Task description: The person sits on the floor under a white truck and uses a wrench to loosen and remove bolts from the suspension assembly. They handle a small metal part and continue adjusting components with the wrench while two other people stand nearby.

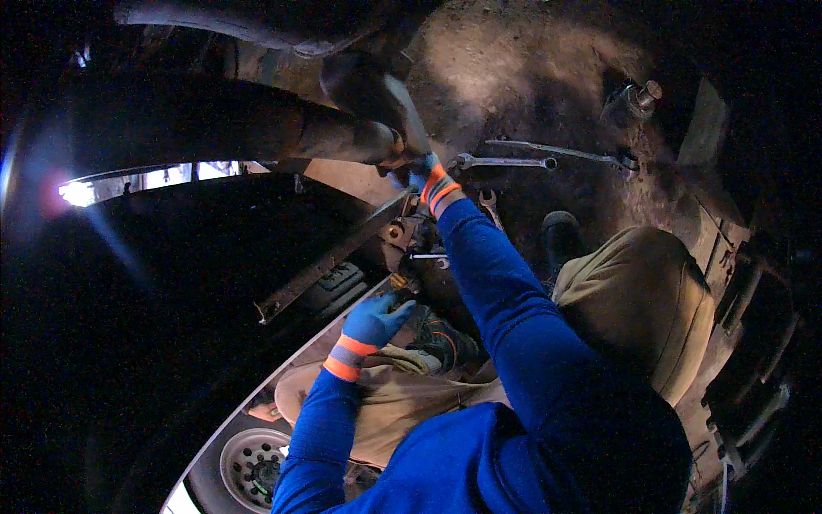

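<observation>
My right hand point(425, 175), in a blue glove with an orange-banded cuff, reaches up to the end of a thick dark metal tube point(347, 135). It looks closed, but whatever lies in its fingers is hidden. Below it, a rusty flat bar point(334, 257) runs down to the left past a metal fitting point(396, 231). My left hand point(375, 322), gloved alike, is held lower with its fingers stretched out and apart. It appears to hold nothing. Just above its fingers is a small orange-yellow piece point(398, 280).
A combination wrench point(505, 162), a longer metal bar point(556, 150) and another wrench point(489, 206) lie on the dirty ground. A cylindrical metal part point(634, 103) stands at the far right. Bright light point(79, 194) shines at the left. A wheel point(253, 467) shows at the lower left.
</observation>
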The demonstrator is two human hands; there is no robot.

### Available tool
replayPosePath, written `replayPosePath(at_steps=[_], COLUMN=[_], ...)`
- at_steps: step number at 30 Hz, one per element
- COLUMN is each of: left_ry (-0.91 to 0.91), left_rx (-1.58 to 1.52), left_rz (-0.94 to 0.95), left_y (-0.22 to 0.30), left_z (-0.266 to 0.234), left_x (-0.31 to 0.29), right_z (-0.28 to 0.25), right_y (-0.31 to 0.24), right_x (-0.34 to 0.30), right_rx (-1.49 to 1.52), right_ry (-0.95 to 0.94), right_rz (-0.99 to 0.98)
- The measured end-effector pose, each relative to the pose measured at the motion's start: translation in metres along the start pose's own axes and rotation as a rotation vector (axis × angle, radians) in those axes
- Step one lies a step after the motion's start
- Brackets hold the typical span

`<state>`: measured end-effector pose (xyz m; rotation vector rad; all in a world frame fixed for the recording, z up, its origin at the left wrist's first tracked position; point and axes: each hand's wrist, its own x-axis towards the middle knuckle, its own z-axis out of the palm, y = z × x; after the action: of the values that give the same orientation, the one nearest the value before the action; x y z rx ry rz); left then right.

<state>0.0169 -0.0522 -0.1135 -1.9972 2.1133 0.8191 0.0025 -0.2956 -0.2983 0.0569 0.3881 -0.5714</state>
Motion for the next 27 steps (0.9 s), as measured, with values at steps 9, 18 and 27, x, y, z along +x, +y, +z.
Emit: replayPosePath(at_steps=[9, 18, 27], left_ry=[0.027, -0.006, 0.343], left_rx=[-0.054, -0.581, 0.618], left_rz=[0.022, -0.364, 0.114], left_y=[0.006, 0.055, 0.160], left_z=[-0.007, -0.039, -0.179], left_x=[0.005, 0.024, 0.164], right_z=[-0.003, -0.026, -0.026], right_y=[0.001, 0.007, 0.032], right_x=[0.004, 0.010, 0.016], right_rx=[0.112, 0.084, 0.209], right_ry=[0.043, -0.043, -0.121], right_rz=[0.019, -0.002, -0.172])
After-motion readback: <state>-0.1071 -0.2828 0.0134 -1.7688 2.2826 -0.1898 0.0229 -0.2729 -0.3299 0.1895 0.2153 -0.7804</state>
